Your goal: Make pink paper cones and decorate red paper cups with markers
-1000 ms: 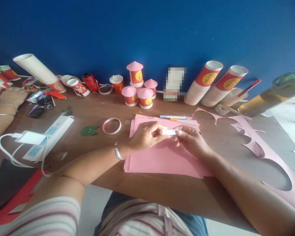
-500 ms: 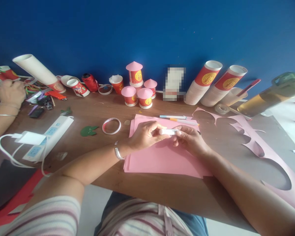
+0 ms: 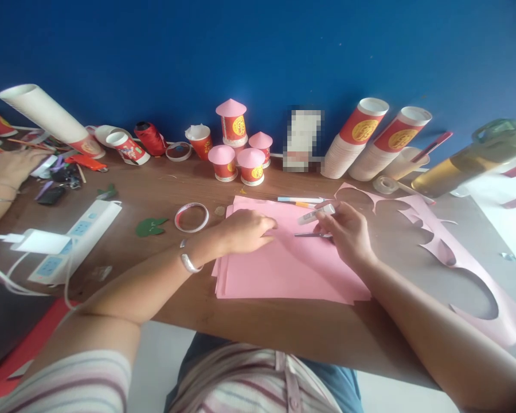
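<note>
My left hand [image 3: 244,230] rests on a stack of pink paper sheets [image 3: 284,269], fingers curled in; whether they hold anything is hidden. My right hand [image 3: 348,234] is at the stack's upper right edge, closed round a short white marker-like stick [image 3: 316,214] that points left. A thin dark pointed item [image 3: 312,234] lies on the paper just under that hand; whether the hand holds it too is unclear. The two hands are a short way apart.
Two pens [image 3: 303,201] lie behind the paper. A tape ring [image 3: 191,217], green cutout [image 3: 150,227] and power strip [image 3: 75,235] sit left. Decorated cups [image 3: 236,163], cup stacks [image 3: 356,137], a bottle [image 3: 477,160] and cut pink sheet [image 3: 456,252] lie beyond. Another person's hand [image 3: 8,166] is far left.
Both hands held the white stick together over the paper. Now they have parted: the right hand moved right with the stick, and the left dropped onto the paper.
</note>
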A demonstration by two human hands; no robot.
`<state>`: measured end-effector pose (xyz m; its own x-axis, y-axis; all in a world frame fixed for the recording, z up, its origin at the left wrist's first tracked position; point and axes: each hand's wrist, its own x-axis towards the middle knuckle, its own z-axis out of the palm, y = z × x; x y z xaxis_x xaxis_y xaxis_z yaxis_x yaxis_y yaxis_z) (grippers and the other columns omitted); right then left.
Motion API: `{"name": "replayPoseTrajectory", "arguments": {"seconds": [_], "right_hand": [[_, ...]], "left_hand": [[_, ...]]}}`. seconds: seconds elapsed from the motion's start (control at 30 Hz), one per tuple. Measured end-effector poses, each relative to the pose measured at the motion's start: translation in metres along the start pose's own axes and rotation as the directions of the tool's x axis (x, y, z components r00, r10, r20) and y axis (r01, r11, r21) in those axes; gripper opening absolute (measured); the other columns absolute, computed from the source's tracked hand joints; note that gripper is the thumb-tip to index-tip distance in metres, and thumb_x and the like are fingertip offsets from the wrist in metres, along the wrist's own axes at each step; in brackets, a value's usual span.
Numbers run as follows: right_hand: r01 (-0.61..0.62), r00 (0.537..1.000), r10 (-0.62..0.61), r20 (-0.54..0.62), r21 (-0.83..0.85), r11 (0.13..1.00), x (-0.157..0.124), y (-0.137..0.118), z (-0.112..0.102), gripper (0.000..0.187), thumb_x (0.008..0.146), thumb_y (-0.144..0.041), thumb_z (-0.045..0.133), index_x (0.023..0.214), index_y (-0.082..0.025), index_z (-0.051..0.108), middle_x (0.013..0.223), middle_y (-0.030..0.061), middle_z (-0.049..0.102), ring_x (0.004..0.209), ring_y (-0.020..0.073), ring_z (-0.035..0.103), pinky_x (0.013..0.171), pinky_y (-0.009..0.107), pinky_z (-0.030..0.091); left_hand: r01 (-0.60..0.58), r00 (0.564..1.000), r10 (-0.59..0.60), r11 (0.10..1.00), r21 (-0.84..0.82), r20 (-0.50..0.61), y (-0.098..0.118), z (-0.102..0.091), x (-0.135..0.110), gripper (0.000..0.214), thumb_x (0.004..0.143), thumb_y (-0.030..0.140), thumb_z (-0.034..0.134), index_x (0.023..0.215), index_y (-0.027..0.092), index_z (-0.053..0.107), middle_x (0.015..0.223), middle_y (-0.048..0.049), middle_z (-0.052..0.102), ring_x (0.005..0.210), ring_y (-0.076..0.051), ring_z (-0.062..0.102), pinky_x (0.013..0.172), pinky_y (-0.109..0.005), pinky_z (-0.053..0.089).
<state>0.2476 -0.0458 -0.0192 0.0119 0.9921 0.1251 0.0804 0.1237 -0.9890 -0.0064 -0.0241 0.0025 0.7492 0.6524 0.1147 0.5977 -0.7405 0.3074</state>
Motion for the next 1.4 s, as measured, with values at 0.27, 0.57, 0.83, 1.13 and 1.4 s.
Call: {"name": "replayPoseTrajectory", "arguments": {"seconds": [0.27, 0.57, 0.83, 1.13, 1.4], "right_hand": [[0.356, 0.933, -0.29, 0.214, -0.432, 0.829, -0.008, -0.009, 0.015, 0.023, 0.096, -0.043, 0.066, 0.09, -0.021, 0.071, 0.077, 0.0021, 0.073, 0.062, 0.0148, 0.065, 0.06, 0.028, 0.052], [0.454, 0.89, -0.344, 0.298, -0.533, 0.714, -0.019, -0.009, 0.015, 0.014, 0.095, -0.034, 0.069, 0.09, -0.02, 0.069, 0.077, 0.0013, 0.075, 0.058, 0.0135, 0.063, 0.057, 0.025, 0.046], [0.482, 0.875, -0.332, 0.352, -0.572, 0.664, -0.025, -0.012, 0.017, 0.011, 0.097, -0.03, 0.067, 0.092, -0.02, 0.068, 0.075, 0.0004, 0.074, 0.057, 0.013, 0.063, 0.058, 0.023, 0.045], [0.511, 0.854, -0.292, 0.43, -0.591, 0.624, -0.027, -0.004, 0.026, 0.015, 0.1, -0.032, 0.062, 0.093, -0.02, 0.065, 0.076, 0.0029, 0.073, 0.059, 0.0148, 0.064, 0.056, 0.024, 0.042], [0.548, 0.835, -0.328, 0.441, -0.623, 0.558, -0.028, -0.006, 0.028, 0.019, 0.101, -0.037, 0.061, 0.094, -0.02, 0.065, 0.072, 0.0019, 0.071, 0.057, 0.014, 0.062, 0.054, 0.024, 0.038]], "left_hand": [[-0.246, 0.945, 0.133, 0.891, 0.382, 0.298, 0.036, -0.006, -0.025, 0.03, 0.075, -0.014, 0.051, 0.076, 0.013, 0.063, 0.061, -0.0041, 0.062, 0.052, -0.018, 0.06, 0.046, -0.028, 0.034], [-0.309, 0.934, 0.192, 0.859, 0.408, 0.302, 0.031, -0.012, -0.026, 0.023, 0.081, -0.007, 0.057, 0.08, 0.016, 0.062, 0.057, -0.001, 0.058, 0.052, -0.018, 0.059, 0.046, -0.028, 0.026], [-0.332, 0.922, 0.186, 0.83, 0.448, 0.339, 0.023, 0.003, -0.035, 0.011, 0.091, 0.002, 0.058, 0.09, 0.011, 0.066, 0.061, -0.0028, 0.061, 0.05, -0.018, 0.058, 0.043, -0.031, 0.025], [-0.307, 0.95, 0.301, 0.869, 0.387, 0.077, 0.009, 0.024, -0.05, 0.014, 0.097, 0.008, 0.053, 0.101, 0.013, 0.066, 0.067, 0.0019, 0.066, 0.054, -0.014, 0.062, 0.043, -0.029, 0.029], [-0.283, 0.959, 0.266, 0.877, 0.388, 0.097, 0.008, 0.029, -0.053, 0.015, 0.101, 0.013, 0.05, 0.103, 0.013, 0.065, 0.064, 0.001, 0.065, 0.052, -0.015, 0.062, 0.042, -0.028, 0.028]]}}
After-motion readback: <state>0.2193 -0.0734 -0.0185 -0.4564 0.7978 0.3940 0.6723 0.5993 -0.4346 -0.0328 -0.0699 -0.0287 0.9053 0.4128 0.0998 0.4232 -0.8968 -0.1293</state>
